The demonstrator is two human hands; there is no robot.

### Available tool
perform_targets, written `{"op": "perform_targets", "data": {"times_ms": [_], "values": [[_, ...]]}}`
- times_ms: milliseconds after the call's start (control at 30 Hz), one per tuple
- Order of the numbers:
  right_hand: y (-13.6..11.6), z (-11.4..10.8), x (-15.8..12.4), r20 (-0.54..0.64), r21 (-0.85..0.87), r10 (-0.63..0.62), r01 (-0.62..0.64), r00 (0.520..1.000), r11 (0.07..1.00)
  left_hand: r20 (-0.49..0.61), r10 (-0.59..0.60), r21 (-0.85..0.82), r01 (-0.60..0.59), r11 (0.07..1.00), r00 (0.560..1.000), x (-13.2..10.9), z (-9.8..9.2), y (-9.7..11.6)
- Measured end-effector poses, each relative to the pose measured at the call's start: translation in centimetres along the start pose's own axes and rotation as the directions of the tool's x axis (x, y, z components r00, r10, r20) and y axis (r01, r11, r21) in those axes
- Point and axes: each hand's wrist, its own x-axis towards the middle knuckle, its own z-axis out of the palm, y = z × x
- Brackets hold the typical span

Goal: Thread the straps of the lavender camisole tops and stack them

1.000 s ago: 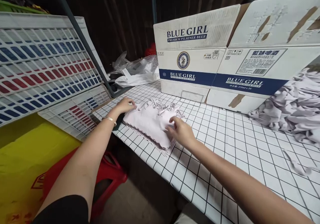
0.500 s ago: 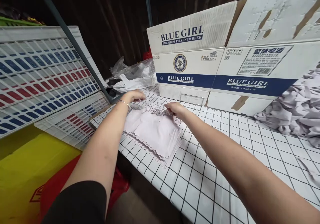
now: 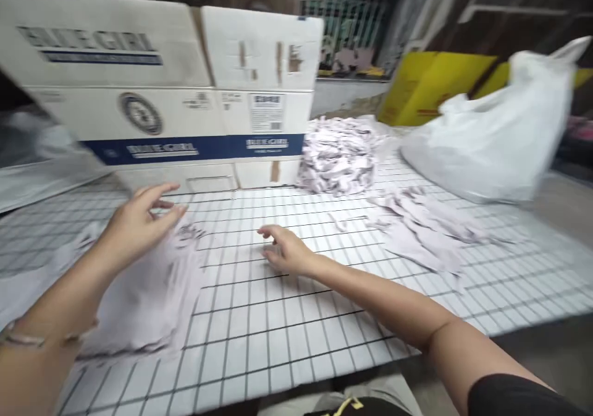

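My left hand (image 3: 146,218) hovers over the far edge of a stack of pale pink cloth pieces (image 3: 139,305), fingers apart and nothing between them. The stack lies at the left of the table, partly hidden by my left forearm. My right hand (image 3: 287,249) is above the middle of the checked tablecloth (image 3: 259,335), fingers loosely curled and apart, holding nothing. Farther right, a loose spread of the same pale cloth pieces (image 3: 421,224) lies on the tablecloth. Motion blurs the view somewhat.
A white and blue beer carton (image 3: 259,113) stands along the back left. Beside it is a heap of crumpled pale cloth (image 3: 340,156). A white plastic bag (image 3: 491,138) sits at the back right, before a yellow sheet (image 3: 417,88). Clear plastic (image 3: 37,138) lies far left.
The view has swung to the right. Both hands have come away from the top of the cloth stack; my right hand has moved rightward, apart from it.
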Motion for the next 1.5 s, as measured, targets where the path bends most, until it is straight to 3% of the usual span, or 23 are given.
{"op": "perform_targets", "data": {"times_ms": [67,100,167,267,333,367,400,433,500,533,600,667,733,800,867,933,1033,1100,1200,1233,1267,1333,1500], "values": [[3.9,-4.6,-3.9,-0.145,-0.126,0.142,-0.161,0.979,0.979,0.180,0.064,-0.095,-0.047,0.994,0.982,-0.5,3.6,3.2],[5.8,-7.4,-5.4,-0.266,-0.156,0.244,-0.292,0.933,0.944,0.261,0.098,-0.139,-0.063,0.988,0.960,-0.6,5.6,4.8],[9.3,-13.5,-7.8,-0.501,-0.167,0.369,-0.506,0.783,0.847,0.371,0.152,-0.213,-0.075,0.974,0.916,-0.3,9.7,7.8],[12.4,-22.0,-11.0,-0.687,-0.150,0.371,-0.623,0.624,0.768,0.471,0.222,-0.316,-0.071,0.946,0.854,0.1,15.8,11.9],[12.9,-25.9,-13.8,-0.783,-0.090,0.371,-0.681,0.499,0.727,0.502,0.301,-0.406,-0.086,0.910,0.811,-0.4,19.8,15.1],[12.7,-27.1,-15.4,-0.802,-0.056,0.380,-0.691,0.461,0.720,0.496,0.359,-0.458,-0.113,0.882,0.790,-1.1,21.8,16.9],[12.4,-27.7,-17.0,-0.787,-0.042,0.399,-0.686,0.471,0.727,0.480,0.425,-0.509,-0.151,0.848,0.768,-2.0,23.7,18.8],[12.0,-27.8,-18.5,-0.732,-0.060,0.423,-0.669,0.534,0.741,0.460,0.490,-0.554,-0.192,0.810,0.740,-3.1,25.6,20.8],[11.4,-27.1,-21.3,-0.527,-0.199,0.446,-0.615,0.723,0.763,0.442,0.609,-0.624,-0.262,0.737,0.659,-5.7,29.1,24.8],[11.2,-26.4,-22.4,-0.431,-0.293,0.447,-0.590,0.784,0.753,0.441,0.647,-0.643,-0.285,0.711,0.622,-6.9,30.7,26.6],[10.9,-24.7,-23.9,-0.376,-0.447,0.432,-0.569,0.820,0.690,0.446,0.694,-0.659,-0.318,0.682,0.565,-9.0,33.2,29.4],[10.2,-22.8,-24.5,-0.462,-0.492,0.373,-0.582,0.805,0.647,0.440,0.724,-0.663,-0.351,0.661,0.531,-10.0,34.5,31.0],[8.7,-20.9,-24.3,-0.516,-0.445,0.316,-0.565,0.796,0.695,0.424,0.760,-0.660,-0.407,0.632,0.493,-9.8,34.2,30.7],[6.6,-19.0,-23.9,-0.456,-0.358,0.291,-0.473,0.841,0.805,0.417,0.796,-0.638,-0.483,0.600,0.439,-9.0,32.2,28.7],[4.3,-17.4,-23.7,-0.316,-0.263,0.261,-0.348,0.912,0.900,0.449,0.799,-0.599,-0.529,0.601,0.399,-8.2,28.7,24.9],[2.8,-16.3,-24.1,-0.214,-0.214,0.232,-0.277,0.949,0.937,0.516,0.751,-0.565,-0.496,0.660,0.411,-7.9,24.6,20.2],[2.8,-16.0,-25.3,-0.216,-0.242,0.266,-0.315,0.940,0.918,0.582,0.607,-0.454,-0.403,0.795,0.541,-8.6,19.0,13.0],[3.7,-16.1,-26.0,-0.256,-0.278,0.306,-0.374,0.917,0.885,0.574,0.486,-0.359,-0.330,0.873,0.659,-9.8,16.2,9.2],[4.8,-16.0,-25.9,-0.320,-0.288,0.330,-0.423,0.888,0.859,0.371,0.223,-0.164,-0.173,0.971,0.901,-12.5,14.0,6.3],[5.0,-15.9,-25.5,-0.320,-0.282,0.324,-0.416,0.890,0.865,0.286,0.106,-0.105,-0.079,0.991,0.952,-13.4,13.9,6.2],[5.0,-15.6,-24.9,-0.303,-0.278,0.313,-0.398,0.900,0.874,0.231,-0.003,-0.060,0.017,0.998,0.973,-14.3,14.0,6.5],[5.0,-15.0,-23.3,-0.239,-0.295,0.282,-0.346,0.929,0.891,0.234,-0.108,0.008,0.110,0.994,0.966,-15.8,14.7,7.8],[6.1,-13.6,-19.6,-0.108,-0.494,0.204,-0.230,0.973,0.838,0.314,0.067,0.185,-0.131,0.974,0.947,-16.8,17.4,10.5]]}}
